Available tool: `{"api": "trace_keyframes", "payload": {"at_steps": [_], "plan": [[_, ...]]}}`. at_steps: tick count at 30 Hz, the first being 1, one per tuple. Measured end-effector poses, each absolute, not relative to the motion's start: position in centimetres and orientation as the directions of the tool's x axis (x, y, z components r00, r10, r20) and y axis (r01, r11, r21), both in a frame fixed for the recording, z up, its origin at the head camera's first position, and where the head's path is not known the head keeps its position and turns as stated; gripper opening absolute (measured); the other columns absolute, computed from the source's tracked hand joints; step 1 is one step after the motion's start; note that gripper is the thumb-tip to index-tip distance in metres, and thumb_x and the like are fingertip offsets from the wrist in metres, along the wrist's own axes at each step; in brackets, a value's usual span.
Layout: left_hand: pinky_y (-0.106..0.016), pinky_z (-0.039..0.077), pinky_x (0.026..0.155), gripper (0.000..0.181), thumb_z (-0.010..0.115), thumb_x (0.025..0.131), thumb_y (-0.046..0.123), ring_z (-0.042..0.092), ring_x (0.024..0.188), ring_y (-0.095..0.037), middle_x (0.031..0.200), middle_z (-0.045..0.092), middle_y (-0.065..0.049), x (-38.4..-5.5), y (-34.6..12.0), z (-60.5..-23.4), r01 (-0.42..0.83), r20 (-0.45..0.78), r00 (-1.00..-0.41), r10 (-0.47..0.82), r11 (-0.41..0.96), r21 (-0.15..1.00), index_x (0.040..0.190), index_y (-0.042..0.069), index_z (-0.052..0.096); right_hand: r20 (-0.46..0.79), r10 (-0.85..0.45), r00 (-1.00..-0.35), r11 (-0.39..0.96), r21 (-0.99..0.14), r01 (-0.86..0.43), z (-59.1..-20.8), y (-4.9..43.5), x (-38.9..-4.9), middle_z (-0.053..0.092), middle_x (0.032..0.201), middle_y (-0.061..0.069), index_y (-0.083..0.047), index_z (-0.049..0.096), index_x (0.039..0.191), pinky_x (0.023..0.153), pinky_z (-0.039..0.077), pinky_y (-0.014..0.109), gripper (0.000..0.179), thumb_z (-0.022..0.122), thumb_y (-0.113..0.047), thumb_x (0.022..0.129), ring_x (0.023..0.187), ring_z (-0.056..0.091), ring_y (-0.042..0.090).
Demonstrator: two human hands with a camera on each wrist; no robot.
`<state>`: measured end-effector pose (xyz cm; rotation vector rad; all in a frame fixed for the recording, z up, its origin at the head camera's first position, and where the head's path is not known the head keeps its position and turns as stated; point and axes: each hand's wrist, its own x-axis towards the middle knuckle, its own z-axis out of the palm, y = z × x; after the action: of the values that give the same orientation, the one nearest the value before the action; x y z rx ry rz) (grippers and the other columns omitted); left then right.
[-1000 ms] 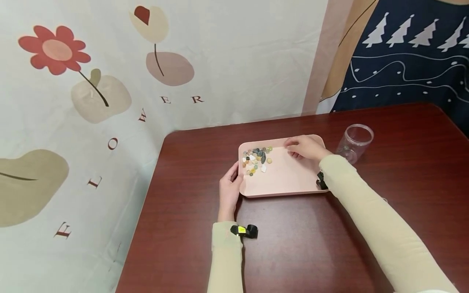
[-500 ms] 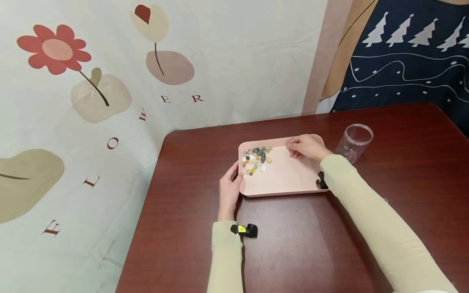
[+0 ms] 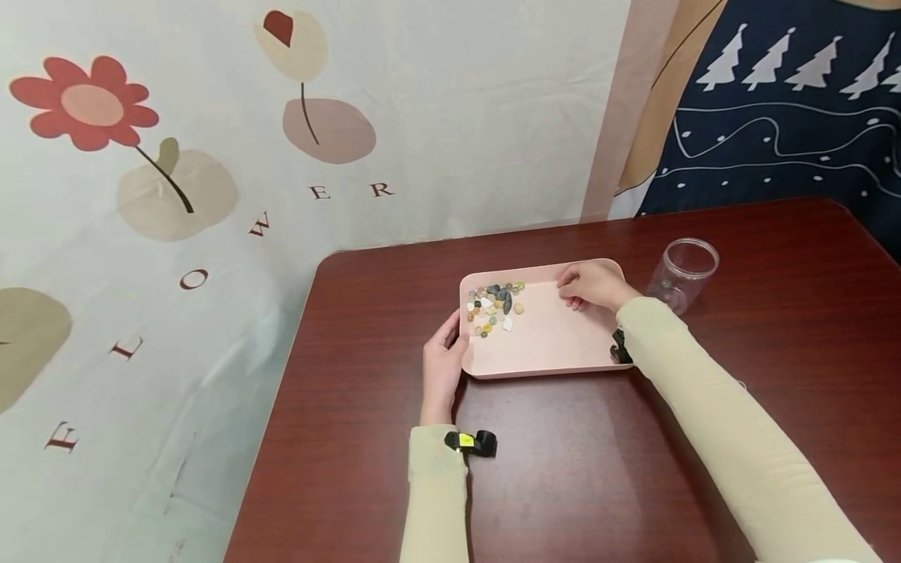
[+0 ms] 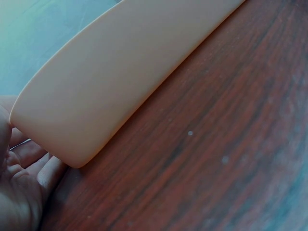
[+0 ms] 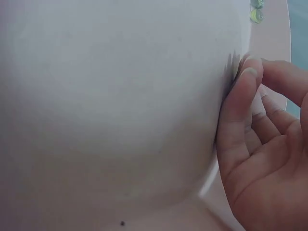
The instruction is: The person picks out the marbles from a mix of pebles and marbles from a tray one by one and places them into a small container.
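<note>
A shallow pink tray (image 3: 549, 344) lies on the table, with several small mixed stones (image 3: 493, 305) grouped at its left end. My left hand (image 3: 442, 361) grips the tray's left side; in the left wrist view the left hand (image 4: 24, 178) has its thumb at the rim and its fingers below. Over the tray's far right part, my right hand (image 3: 591, 285) has thumb and index finger pressed together. In the right wrist view, the right hand (image 5: 264, 144) pinches a small pale stone (image 5: 237, 66), mostly hidden by the fingertips, close to the tray's wall.
A clear round jar (image 3: 683, 274) stands on the table just right of the tray, partly behind the right sleeve. The dark red wooden table (image 3: 549, 469) meets a printed wall cloth (image 3: 457, 117) along its far edge.
My right hand has shifted slightly to the right over the tray, away from the stones, its fingertips still together. The left hand and the tray stay in place.
</note>
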<state>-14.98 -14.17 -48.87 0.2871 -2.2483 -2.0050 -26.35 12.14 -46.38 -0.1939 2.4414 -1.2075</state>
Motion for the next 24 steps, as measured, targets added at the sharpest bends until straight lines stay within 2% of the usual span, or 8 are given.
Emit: {"api": "trace_keyframes", "payload": {"at_steps": [7, 17, 24], "plan": [[-0.026, 0.040, 0.091, 0.039, 0.057, 0.085, 0.011, 0.047, 0.112, -0.007, 0.121, 0.054, 0.004, -15.3, -14.2, -50.3, -0.038, -0.006, -0.970, -0.244, 0.125, 0.991, 0.123, 0.019, 0.056, -0.278, -0.305, -0.911, 0.743, -0.668, -0.045, -45.8, 12.1, -26.2, 0.054, 0.063, 0.004, -0.004, 0.060, 0.090, 0.049, 0.041, 0.024, 0.011, 0.056, -0.010, 0.081, 0.055, 0.049, 0.015], [-0.027, 0.040, 0.091, 0.039, 0.057, 0.085, 0.011, 0.047, 0.112, -0.008, 0.122, 0.054, 0.003, -15.1, -14.3, -50.1, -0.020, 0.010, -0.971, -0.238, 0.125, 0.992, 0.124, 0.018, 0.055, -0.278, -0.365, -0.889, 0.711, -0.699, -0.073, -45.7, 12.5, -25.9, 0.056, 0.060, 0.005, -0.003, 0.059, 0.080, 0.048, 0.042, 0.024, 0.015, 0.059, -0.017, 0.084, 0.051, 0.051, 0.014], [-0.027, 0.039, 0.092, 0.039, 0.057, 0.086, 0.011, 0.046, 0.114, -0.009, 0.124, 0.052, 0.002, -15.0, -14.5, -49.7, -0.051, -0.027, -0.974, -0.224, 0.103, 0.993, 0.124, 0.019, 0.054, -0.258, -0.376, -0.890, 0.732, -0.671, -0.115, -44.4, 12.2, -25.4, 0.057, 0.059, 0.005, -0.007, 0.057, 0.084, 0.052, 0.043, 0.026, 0.014, 0.057, -0.021, 0.084, 0.053, 0.054, 0.016]]}}
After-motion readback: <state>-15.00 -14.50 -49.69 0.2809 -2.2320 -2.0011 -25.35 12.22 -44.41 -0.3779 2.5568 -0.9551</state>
